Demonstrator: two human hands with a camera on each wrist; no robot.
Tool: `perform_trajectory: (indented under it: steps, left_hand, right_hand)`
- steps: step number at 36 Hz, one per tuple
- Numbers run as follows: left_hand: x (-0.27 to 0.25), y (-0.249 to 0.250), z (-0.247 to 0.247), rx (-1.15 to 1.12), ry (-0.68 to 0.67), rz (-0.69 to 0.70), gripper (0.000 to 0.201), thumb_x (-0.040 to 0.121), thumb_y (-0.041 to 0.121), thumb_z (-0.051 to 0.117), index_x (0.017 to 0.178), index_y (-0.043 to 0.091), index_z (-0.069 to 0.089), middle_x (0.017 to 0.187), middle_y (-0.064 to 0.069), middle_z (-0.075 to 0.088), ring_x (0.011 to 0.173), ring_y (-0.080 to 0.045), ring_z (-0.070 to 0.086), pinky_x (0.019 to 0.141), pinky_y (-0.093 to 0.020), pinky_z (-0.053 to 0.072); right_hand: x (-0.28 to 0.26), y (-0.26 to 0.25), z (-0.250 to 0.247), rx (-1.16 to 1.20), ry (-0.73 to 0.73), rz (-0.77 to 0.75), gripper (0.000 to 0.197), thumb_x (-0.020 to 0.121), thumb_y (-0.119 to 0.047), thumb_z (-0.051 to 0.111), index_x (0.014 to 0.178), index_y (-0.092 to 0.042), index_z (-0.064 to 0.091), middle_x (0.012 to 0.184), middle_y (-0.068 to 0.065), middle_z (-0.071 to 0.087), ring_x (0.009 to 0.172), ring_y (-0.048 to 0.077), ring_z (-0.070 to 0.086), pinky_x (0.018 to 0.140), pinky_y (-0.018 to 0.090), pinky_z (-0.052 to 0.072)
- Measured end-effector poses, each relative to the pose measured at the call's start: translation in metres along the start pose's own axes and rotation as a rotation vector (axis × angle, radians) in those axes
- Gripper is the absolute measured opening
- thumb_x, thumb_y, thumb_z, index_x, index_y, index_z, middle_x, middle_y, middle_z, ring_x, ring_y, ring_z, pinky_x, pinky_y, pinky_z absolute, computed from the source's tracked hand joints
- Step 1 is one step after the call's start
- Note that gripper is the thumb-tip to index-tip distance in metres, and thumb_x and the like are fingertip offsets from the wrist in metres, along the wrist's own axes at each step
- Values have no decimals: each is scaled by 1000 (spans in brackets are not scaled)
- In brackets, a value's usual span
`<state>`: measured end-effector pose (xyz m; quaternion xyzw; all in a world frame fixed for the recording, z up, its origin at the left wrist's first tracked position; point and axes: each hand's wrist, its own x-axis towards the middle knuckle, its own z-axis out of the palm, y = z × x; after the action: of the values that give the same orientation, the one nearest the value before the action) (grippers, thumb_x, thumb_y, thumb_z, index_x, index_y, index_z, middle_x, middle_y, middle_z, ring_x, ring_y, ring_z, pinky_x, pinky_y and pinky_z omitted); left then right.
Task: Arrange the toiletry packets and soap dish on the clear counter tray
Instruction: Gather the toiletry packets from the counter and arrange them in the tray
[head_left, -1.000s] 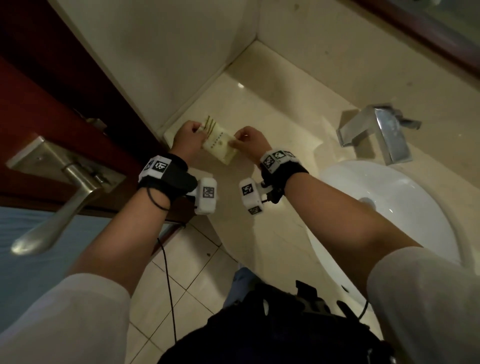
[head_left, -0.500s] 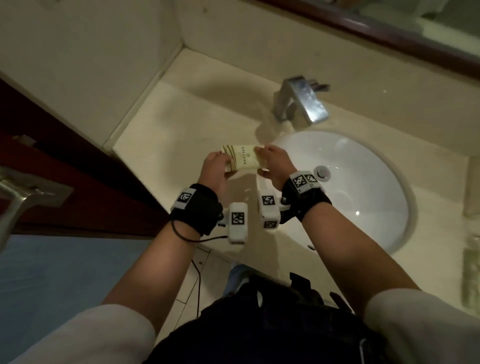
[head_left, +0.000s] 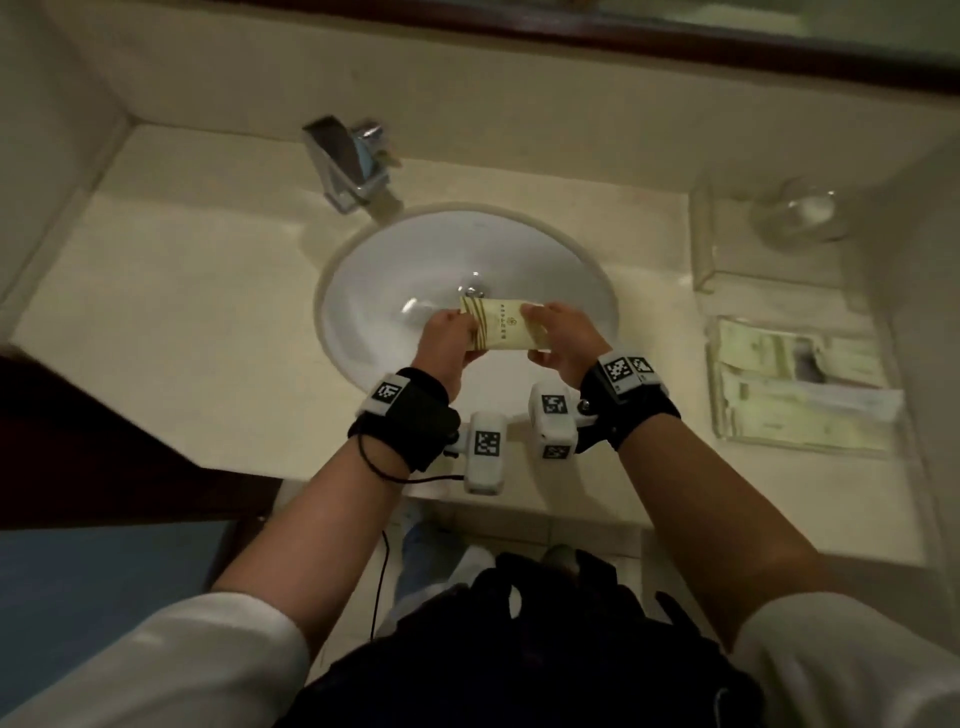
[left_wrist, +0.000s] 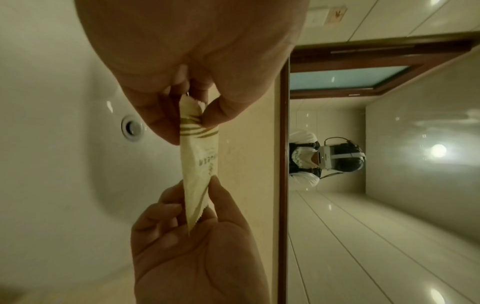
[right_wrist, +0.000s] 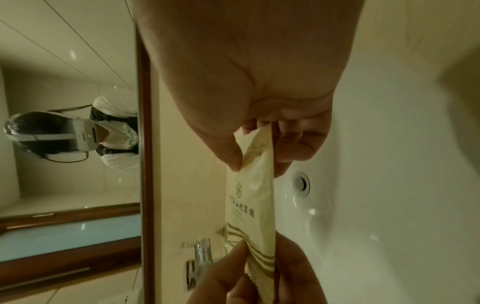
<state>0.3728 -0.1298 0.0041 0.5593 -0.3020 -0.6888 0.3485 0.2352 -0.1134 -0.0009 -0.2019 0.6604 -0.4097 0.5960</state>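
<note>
A cream toiletry packet (head_left: 503, 325) with olive stripes hangs over the white basin, held flat between both hands. My left hand (head_left: 451, 340) pinches its striped end, thumb and fingers closed on the packet (left_wrist: 198, 160). My right hand (head_left: 561, 338) pinches the plain end of the packet (right_wrist: 249, 195). On the counter at the right lies the clear tray (head_left: 727, 415) with several pale packets (head_left: 789, 395) in it. A glass soap dish (head_left: 797, 213) sits behind it, inside another clear holder (head_left: 704, 244).
The white basin (head_left: 374, 291) fills the middle of the beige counter (head_left: 171, 312), with a chrome tap (head_left: 348, 161) at its far rim. A mirror with a dark wood frame (head_left: 571, 36) runs along the back. Walls close both ends of the counter.
Both hands have carried the packet rightward from the left corner of the counter to above the basin. The tray and the soap dish have come into view at the right.
</note>
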Motion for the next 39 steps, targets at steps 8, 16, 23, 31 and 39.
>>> perform_trajectory:
  steps: [8,16,23,31,39]
  left_hand:
    - [-22,-53,108,64,-85,-41,16,93,-3,37,99,3,50,90,-9,57,82,-19,59,69,-26,52]
    - [-36,-89,203,156,-136,-85,29,94,2,42,123,-1,45,112,-17,54,98,-27,57,80,-33,53]
    - [-45,-108,260,311,-273,-70,38,88,-1,49,124,11,44,114,-18,56,100,-30,60,85,-42,54]
    - [-51,-123,306,624,-453,42,28,92,13,54,120,19,54,104,-20,62,93,-33,64,82,-40,57]
    - [-40,-139,328,939,-540,181,25,96,24,51,116,9,59,98,-10,67,71,-19,67,62,-24,53]
  right_hand:
    - [-30,20,-127,-7,61,1,10,94,-18,52,85,-16,52,93,7,61,81,20,58,65,30,47]
    - [-56,38,-228,34,156,-36,8,94,-20,53,88,-16,53,90,5,59,75,18,57,60,28,44]
    - [-63,47,-293,73,318,-41,16,95,-21,52,108,-14,56,101,6,61,89,20,58,69,29,47]
    - [-59,58,-347,-117,567,-100,11,92,-19,52,96,-14,61,97,5,62,88,19,57,66,27,45]
    - [-58,63,-370,-347,688,-95,14,92,-23,49,86,-14,59,89,6,59,82,18,52,66,25,38]
